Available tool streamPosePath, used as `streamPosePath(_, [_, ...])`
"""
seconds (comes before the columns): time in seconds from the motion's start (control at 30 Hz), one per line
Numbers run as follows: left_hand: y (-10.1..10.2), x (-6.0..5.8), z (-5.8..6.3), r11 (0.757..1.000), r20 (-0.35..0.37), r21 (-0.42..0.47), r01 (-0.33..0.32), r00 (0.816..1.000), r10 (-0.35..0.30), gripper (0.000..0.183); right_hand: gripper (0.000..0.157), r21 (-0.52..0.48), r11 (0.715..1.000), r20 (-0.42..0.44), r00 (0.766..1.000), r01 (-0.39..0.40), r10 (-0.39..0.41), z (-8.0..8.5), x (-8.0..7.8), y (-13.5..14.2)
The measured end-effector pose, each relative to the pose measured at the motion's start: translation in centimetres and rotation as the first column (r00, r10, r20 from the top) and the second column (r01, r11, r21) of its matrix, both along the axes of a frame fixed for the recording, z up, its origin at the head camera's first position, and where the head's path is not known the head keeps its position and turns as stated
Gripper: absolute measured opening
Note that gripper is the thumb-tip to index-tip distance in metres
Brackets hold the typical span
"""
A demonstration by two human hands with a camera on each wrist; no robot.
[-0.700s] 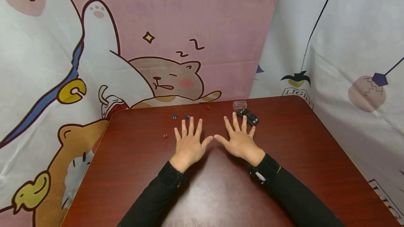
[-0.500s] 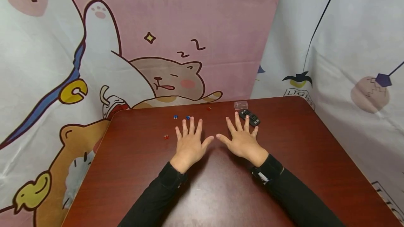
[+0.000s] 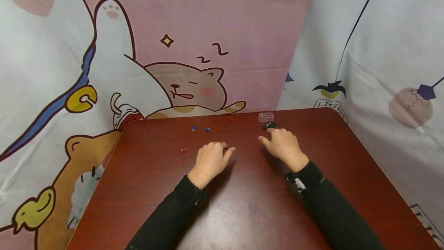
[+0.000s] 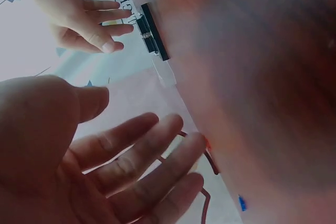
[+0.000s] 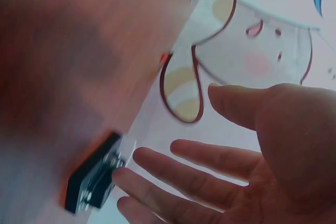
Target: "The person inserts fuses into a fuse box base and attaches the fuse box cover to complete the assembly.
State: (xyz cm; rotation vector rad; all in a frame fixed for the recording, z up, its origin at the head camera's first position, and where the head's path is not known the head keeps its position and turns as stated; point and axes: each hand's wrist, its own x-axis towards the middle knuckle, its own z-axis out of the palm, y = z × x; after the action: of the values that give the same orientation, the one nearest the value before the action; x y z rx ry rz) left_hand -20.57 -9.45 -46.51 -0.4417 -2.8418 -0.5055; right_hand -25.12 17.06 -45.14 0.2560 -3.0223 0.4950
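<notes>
My left hand [image 3: 209, 161] hovers over the middle of the table, fingers loosely bent and holding nothing. My right hand [image 3: 282, 146] is over the right side, just in front of a black block [image 3: 269, 125] with metal contacts, and partly hides it in the head view. In the right wrist view the fingers are extended close to the block [image 5: 94, 174]; contact cannot be told. Left of the hands lie two small blue pieces [image 3: 193, 129] with pale prongs. A similar red piece [image 3: 183, 151] lies nearer, another red piece [image 3: 230, 120] by the back edge.
A small clear plastic box [image 3: 266, 117] stands behind the black block, near the back edge of the brown table [image 3: 149, 188]. Cartoon-printed cloth [image 3: 256, 41] hangs behind and beside the table.
Both hands had fingers spread wide; the left hand's fingers have since bent and drawn back. The right hand has moved right, its fingers now bent down toward the black block.
</notes>
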Motion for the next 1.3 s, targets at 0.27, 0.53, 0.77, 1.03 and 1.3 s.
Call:
streamPosePath(0.27, [3.0, -2.9, 0.1, 0.978, 0.029, -0.070, 0.198, 0.980, -0.196, 0.036, 0.057, -0.042, 0.995, 0.076, 0.993, 0.091, -0.088, -0.1, -2.3, 4.9])
streamPosePath(0.53, [6.3, -6.7, 0.0, 0.944, 0.125, -0.140, 0.298, 0.951, -0.281, 0.028, 0.069, -0.025, 0.990, 0.160, 0.978, 0.139, -0.133, -1.5, -3.5, 5.9])
streamPosePath(0.77, [8.5, -9.8, 0.2, 0.944, 0.221, -0.184, 0.273, 0.948, -0.232, 0.028, 0.068, 0.017, 0.988, 0.156, 0.976, 0.153, -0.154, -2.7, -4.4, 5.9])
streamPosePath(1.03, [10.6, -11.5, -0.1, 0.940, 0.231, -0.210, 0.269, 0.948, -0.220, 0.028, 0.075, 0.024, 0.988, 0.197, 0.968, 0.154, -0.155, -3.6, -5.1, 5.8])
streamPosePath(1.3, [12.3, -12.4, -0.8, 0.945, 0.264, -0.245, 0.217, 0.953, -0.151, 0.040, 0.074, 0.020, 0.987, 0.213, 0.964, 0.162, -0.162, -3.7, -5.1, 5.8])
